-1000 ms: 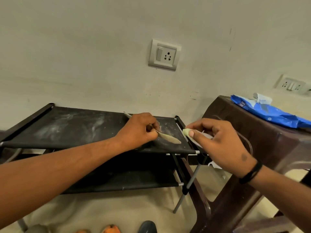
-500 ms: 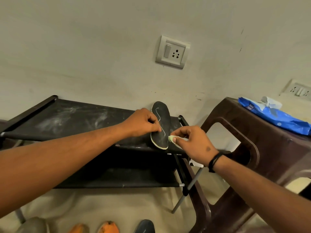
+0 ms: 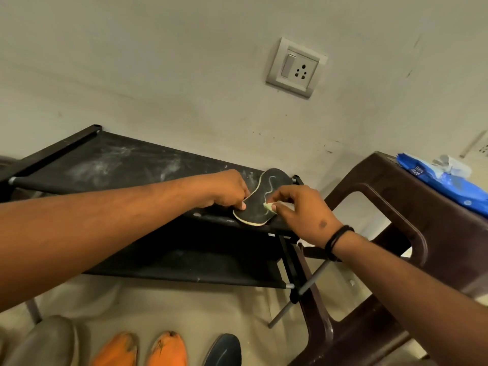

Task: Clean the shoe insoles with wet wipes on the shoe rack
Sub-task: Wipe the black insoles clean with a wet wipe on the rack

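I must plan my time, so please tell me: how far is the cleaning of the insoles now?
Early, it seems. Done: the pack of wipes on the stool is open, and one insole lies on the top shelf of the shoe rack. In hand: the left hand holds the insole's edge; the right hand presses a wipe on it. Left: dusty marks remain on this insole. No other insoles are visible.

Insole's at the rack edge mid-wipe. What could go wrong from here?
1. The insole lies near the front edge of the rack's top shelf; a hard stroke may push it off.
2. The left hand pins only one side, so it may twist under the wipe.
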A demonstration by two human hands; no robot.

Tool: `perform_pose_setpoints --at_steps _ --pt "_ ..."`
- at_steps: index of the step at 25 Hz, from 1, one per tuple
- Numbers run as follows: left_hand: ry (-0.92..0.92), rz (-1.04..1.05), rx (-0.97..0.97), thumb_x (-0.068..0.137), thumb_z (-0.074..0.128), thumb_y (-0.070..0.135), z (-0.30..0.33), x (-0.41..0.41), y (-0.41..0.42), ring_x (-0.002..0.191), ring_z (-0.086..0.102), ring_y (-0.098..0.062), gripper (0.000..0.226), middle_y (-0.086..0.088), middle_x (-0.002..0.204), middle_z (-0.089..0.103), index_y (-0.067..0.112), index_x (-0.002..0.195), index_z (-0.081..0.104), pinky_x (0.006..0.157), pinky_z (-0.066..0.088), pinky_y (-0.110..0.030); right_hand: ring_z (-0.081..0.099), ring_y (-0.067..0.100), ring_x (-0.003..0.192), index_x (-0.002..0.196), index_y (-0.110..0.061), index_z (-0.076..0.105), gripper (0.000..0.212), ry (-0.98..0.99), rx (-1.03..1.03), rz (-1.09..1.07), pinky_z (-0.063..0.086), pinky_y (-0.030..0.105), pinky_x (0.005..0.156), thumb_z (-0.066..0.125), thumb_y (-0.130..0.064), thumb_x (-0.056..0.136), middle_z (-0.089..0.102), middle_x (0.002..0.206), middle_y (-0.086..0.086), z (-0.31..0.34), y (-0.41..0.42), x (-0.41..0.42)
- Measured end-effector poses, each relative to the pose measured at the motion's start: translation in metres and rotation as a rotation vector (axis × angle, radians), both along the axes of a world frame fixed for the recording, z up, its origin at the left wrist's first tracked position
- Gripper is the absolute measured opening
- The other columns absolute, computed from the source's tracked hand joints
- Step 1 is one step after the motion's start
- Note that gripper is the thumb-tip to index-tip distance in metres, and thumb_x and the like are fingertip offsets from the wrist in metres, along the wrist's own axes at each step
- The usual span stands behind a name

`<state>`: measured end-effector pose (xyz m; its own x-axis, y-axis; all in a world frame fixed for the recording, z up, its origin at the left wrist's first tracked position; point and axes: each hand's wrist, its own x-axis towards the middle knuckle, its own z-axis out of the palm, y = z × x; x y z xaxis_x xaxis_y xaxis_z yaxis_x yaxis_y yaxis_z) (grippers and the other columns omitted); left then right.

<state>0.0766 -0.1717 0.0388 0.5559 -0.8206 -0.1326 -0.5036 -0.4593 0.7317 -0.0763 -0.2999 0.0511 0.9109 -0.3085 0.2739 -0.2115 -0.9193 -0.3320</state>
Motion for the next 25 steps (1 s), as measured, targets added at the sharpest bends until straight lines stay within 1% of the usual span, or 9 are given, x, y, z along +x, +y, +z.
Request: perform_pose_setpoints --at_steps 2,4,6,8,9,14,16,19,25 --pt "-0.051 0.004 -0.052 0.093 0.059 0.001 0.000 0.007 0.005 0.094 0.062 -0.014 0.036 0.003 0.101 0.069 0.019 0.122 0.071 0.075 0.046 -0.019 0.060 0.009 0.089 0.099 -0.018 0.071 0.014 0.041 -0.127 0.025 0.049 0.026 0.082 0.058 -0.015 0.095 0.067 0.096 -0.004 0.000 -0.002 0.006" --pt "-0.173 0.041 -0.086 0.095 0.058 0.007 -0.009 0.013 0.010 0.104 0.064 -0.016 0.037 0.001 0.113 0.071 0.025 0.125 0.069 0.084 0.051 -0.023 0.061 0.013 0.090 0.100 -0.018 0.071 0.017 0.094 -0.167 0.010 0.052 0.029 0.081 0.056 -0.013 0.096 0.067 0.098 -0.001 -0.006 -0.004 0.007" --pt "-0.241 0.068 -0.112 0.093 0.065 0.016 -0.023 0.017 0.013 0.111 0.064 -0.017 0.034 0.000 0.117 0.071 0.026 0.126 0.069 0.099 0.049 -0.032 0.060 0.009 0.089 0.101 -0.020 0.071 0.016 0.091 -0.138 -0.009 0.048 0.016 0.075 0.058 -0.013 0.095 0.067 0.098 -0.004 -0.010 -0.003 0.008" --pt "-0.194 0.070 -0.154 0.090 0.070 0.017 -0.032 0.019 0.014 0.104 0.066 -0.012 0.031 0.003 0.108 0.074 0.027 0.119 0.072 0.100 0.051 -0.035 0.060 0.002 0.083 0.100 -0.021 0.073 0.013 0.018 -0.009 -0.021 0.041 0.005 0.069 0.064 -0.016 0.092 0.067 0.092 -0.010 -0.004 0.001 0.011" --pt "-0.183 0.068 -0.174 0.089 0.072 0.018 -0.033 0.020 0.014 0.099 0.067 -0.009 0.028 0.006 0.104 0.074 0.028 0.115 0.074 0.098 0.052 -0.035 0.062 0.001 0.080 0.099 -0.021 0.074 0.011 -0.014 0.059 -0.009 0.043 0.005 0.068 0.067 -0.019 0.090 0.069 0.090 -0.010 0.002 0.004 0.015" --pt "-0.297 0.014 -0.139 0.086 0.075 0.028 -0.031 0.020 0.014 0.080 0.065 -0.003 0.015 0.013 0.087 0.074 0.030 0.099 0.079 0.081 0.056 -0.029 0.070 0.012 0.081 0.089 -0.015 0.077 0.005 0.015 0.286 0.002 0.057 0.025 0.078 0.072 -0.017 0.086 0.075 0.084 0.000 -0.006 0.012 0.045" --pt "-0.342 0.024 -0.134 0.087 0.072 0.024 -0.031 0.020 0.014 0.078 0.064 -0.003 0.017 0.012 0.091 0.076 0.031 0.101 0.079 0.077 0.054 -0.026 0.069 0.015 0.085 0.089 -0.015 0.075 0.009 0.103 0.125 -0.028 0.056 0.030 0.081 0.066 -0.016 0.088 0.074 0.089 0.000 -0.022 0.009 0.056" --pt "-0.361 0.031 -0.107 0.087 0.072 0.023 -0.031 0.019 0.015 0.086 0.067 -0.004 0.018 0.015 0.095 0.076 0.030 0.102 0.079 0.082 0.056 -0.028 0.067 0.021 0.091 0.094 -0.021 0.071 0.015 0.186 -0.122 -0.088 0.057 0.041 0.084 0.056 -0.020 0.091 0.071 0.097 0.002 -0.030 0.003 0.059" --pt "-0.403 0.032 -0.075 0.085 0.072 0.027 -0.033 0.019 0.013 0.089 0.069 -0.006 0.017 0.015 0.096 0.076 0.031 0.099 0.080 0.085 0.058 -0.034 0.067 0.012 0.082 0.076 -0.024 0.072 0.015 0.222 0.017 -0.013 0.057 0.038 0.081 0.069 -0.035 0.085 0.072 0.085 -0.004 -0.027 0.010 0.054"
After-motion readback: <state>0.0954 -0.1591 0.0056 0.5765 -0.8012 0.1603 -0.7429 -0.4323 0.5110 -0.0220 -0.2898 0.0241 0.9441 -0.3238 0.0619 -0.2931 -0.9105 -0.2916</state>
